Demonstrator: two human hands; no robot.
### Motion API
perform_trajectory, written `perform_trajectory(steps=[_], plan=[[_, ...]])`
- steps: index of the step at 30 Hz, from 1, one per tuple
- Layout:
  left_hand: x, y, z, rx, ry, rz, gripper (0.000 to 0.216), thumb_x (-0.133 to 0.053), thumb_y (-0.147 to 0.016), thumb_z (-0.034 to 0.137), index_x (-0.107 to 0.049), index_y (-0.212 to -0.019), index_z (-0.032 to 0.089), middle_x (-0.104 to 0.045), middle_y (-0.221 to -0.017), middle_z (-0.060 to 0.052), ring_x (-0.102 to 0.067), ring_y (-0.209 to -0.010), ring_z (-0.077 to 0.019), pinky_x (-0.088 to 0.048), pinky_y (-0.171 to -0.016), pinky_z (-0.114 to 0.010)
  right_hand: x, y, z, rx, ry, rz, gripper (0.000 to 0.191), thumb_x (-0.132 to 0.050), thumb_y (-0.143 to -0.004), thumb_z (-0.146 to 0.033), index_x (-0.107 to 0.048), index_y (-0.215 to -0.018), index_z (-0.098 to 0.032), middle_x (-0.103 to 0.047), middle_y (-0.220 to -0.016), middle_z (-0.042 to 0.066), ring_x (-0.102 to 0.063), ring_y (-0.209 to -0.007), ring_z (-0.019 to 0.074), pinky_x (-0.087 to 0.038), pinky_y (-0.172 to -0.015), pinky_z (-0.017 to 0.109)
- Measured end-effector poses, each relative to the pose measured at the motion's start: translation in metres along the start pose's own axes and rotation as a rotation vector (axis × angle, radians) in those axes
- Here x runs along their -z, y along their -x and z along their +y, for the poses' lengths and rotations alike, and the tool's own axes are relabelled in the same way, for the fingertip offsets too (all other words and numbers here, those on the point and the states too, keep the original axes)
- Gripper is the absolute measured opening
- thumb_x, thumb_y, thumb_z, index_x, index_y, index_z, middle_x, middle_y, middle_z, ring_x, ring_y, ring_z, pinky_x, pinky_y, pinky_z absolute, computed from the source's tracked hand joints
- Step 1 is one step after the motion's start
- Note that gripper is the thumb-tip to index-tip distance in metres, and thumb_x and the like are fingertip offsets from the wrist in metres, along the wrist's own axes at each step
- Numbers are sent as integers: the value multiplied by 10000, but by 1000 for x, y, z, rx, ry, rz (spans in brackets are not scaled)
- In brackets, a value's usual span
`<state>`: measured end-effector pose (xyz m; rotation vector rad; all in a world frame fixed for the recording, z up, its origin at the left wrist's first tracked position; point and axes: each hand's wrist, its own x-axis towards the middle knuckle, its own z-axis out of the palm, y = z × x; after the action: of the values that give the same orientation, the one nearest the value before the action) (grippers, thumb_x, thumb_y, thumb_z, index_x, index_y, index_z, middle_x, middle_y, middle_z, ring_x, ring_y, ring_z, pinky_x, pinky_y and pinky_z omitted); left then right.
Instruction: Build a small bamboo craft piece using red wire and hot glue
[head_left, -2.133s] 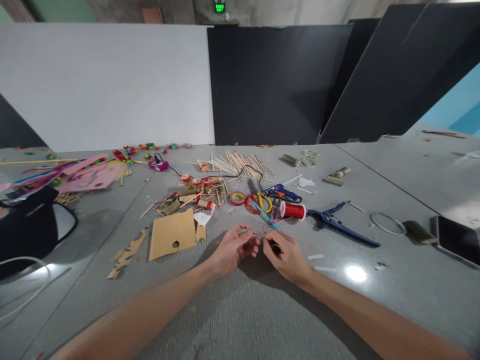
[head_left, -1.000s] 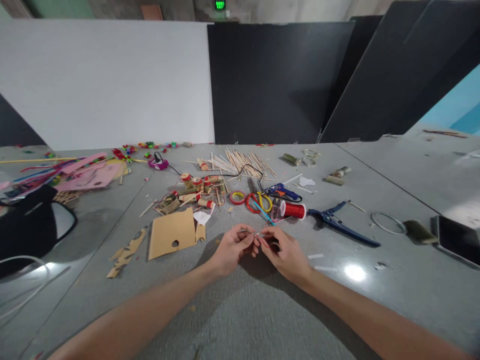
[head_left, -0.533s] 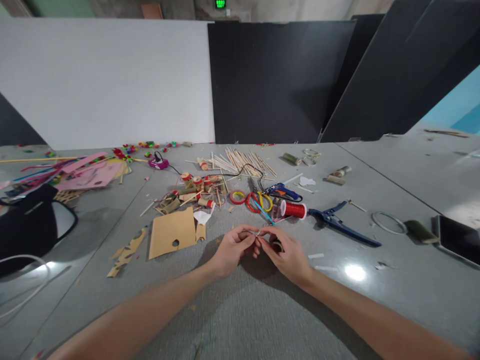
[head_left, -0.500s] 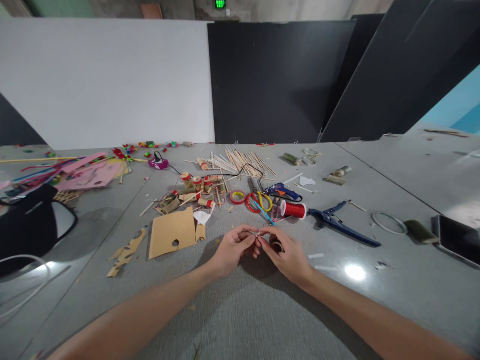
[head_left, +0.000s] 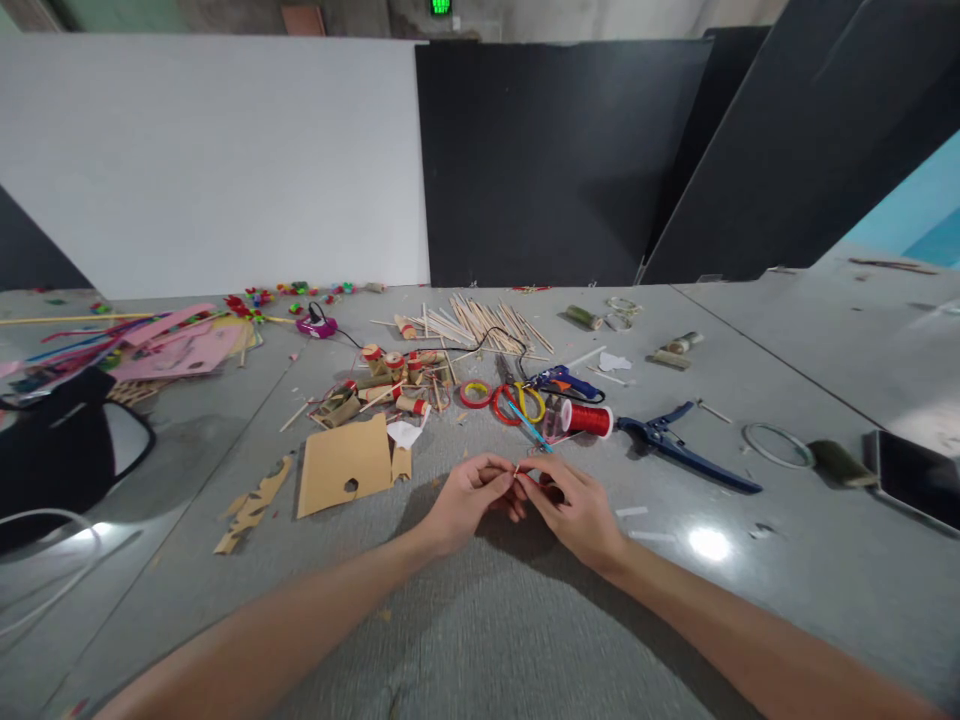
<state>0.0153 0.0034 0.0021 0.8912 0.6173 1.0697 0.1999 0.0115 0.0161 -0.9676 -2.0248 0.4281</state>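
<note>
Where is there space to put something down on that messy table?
One patch is between the left forearm and right forearm, near the camera, with just tiny scraps. Another is beyond the metal ring, right of the bamboo pieces. It's crowded around the red spool, scissors and glue gun, and behind the cardboard square, where red-banded tubes pile up.

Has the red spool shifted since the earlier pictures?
No. Judged against the black panel behind it, the red spool lies in the same spot, with no visible shift.
</note>
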Motion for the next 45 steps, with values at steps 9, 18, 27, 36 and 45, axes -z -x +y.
perform_trajectory(steps=[9, 18, 27, 36, 45], plan=[[0, 0, -2, -5, -69, 15, 324, -710, -878, 427, -643, -972, 124, -704, -753, -43, -678, -602, -145, -554, -592, -263, -1, 1, 4, 41, -16, 3, 165, -598, -969, -229, -672, -1116, -243, -723, -986, 39, -686, -836, 165, -563, -763, 278], [0, 0, -1, 4, -89, 28, 372, -728, -850, 470, -646, -950, 122, -693, -744, -38, -659, -582, -135, -536, -572, -254, 1, -1, 0, 55, -47, -8, 210, -576, -977, -223, -685, -1152, -260, -732, -962, 39, -699, -851, 179, -574, -806, 303], [0, 0, -1, -2, -102, 17, 374, -719, -854, 481, -645, -950, 127, -692, -746, -34, -656, -588, -130, -530, -575, -251, 1, -2, -3, 44, -44, -20, 212, -555, -987, -245, -705, -1135, -265, -732, -885, 38, -698, -797, 186, -581, -768, 311], [-1, 0, 2, 15, -118, 24, 430, -746, -814, 514, -648, -966, 124, -689, -734, -32, -651, -592, -133, -521, -578, -254, 0, 1, 1, -8, -13, -32, 169, -568, -981, -268, -687, -1099, -241, -732, -928, 42, -692, -790, 174, -569, -728, 284], [0, 0, 0, 9, -125, 37, 408, -741, -819, 508, -650, -955, 134, -686, -737, -27, -644, -588, -133, -518, -570, -253, 2, 0, -1, -7, 2, -58, 136, -553, -995, -291, -670, -1040, -237, -726, -868, 32, -681, -749, 174, -557, -740, 297]])
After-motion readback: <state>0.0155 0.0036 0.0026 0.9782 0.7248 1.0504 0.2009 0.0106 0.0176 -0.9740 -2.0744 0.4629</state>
